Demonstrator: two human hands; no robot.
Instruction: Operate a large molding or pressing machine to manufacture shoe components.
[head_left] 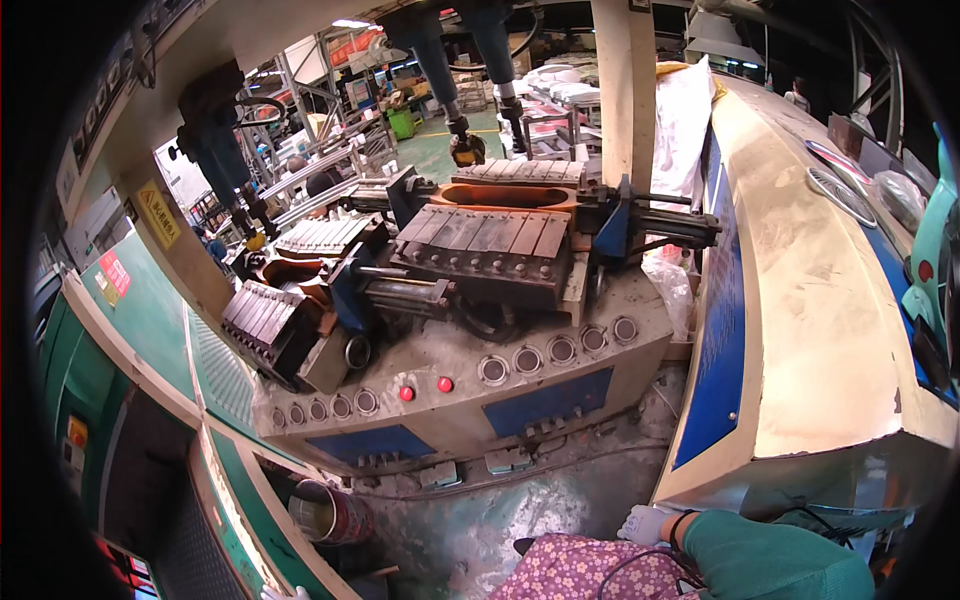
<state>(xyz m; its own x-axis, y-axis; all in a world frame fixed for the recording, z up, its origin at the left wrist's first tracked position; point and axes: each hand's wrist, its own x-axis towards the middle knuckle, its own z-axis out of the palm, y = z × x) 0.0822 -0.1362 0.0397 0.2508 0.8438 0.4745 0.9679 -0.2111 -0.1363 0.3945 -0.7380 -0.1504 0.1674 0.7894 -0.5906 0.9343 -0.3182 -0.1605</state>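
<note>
My right hand [643, 524], in a white glove, is at the lower right beside the purple flowered apron [585, 570]. Its fingers turn down and are partly hidden, so whether it holds anything cannot be made out. At the bottom edge on the left, a small part of my gloved left hand [287, 594] shows near the green panel, its visible fingers apart. Both hands are well away from the machine [450, 340] in front of me. On it sit a larger clamp fixture [480, 240] and a smaller clamp fixture [265, 318], each with an orange-brown oblong mould part.
Red buttons [445, 384] and round gauges [527, 360] line the machine's front. A metal bucket [330, 513] stands on the floor at lower left. A beige-and-blue cabinet [790, 300] bounds the right, a green cabinet [150, 310] the left. Blue cylinders [425, 60] hang overhead.
</note>
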